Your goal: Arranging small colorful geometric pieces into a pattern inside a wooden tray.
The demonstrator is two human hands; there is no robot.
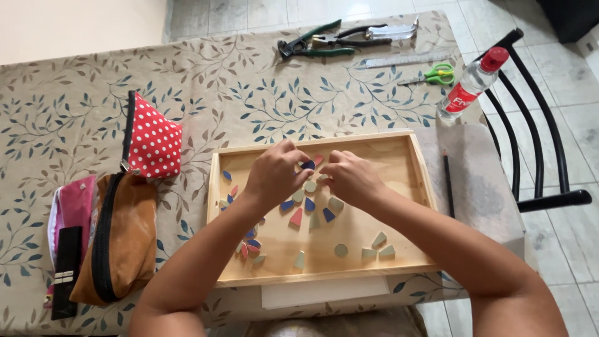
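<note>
Over the tray, our left hand pinches a blue piece; our right hand, fingers curled, touches pale pieces just below it.

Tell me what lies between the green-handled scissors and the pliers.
A metal ruler lies on the tablecloth between the scissors and the pliers, seen in the head view.

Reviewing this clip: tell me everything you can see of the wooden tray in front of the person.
The wooden tray is a shallow rectangle of pale, unfinished-looking wood with a low raised rim. It lies flat on the leaf-patterned tablecloth, its near edge over a white sheet. Small flat pieces in blue, red and pale green lie scattered inside, mostly left and centre. The left hand and right hand work over its upper middle.
</note>
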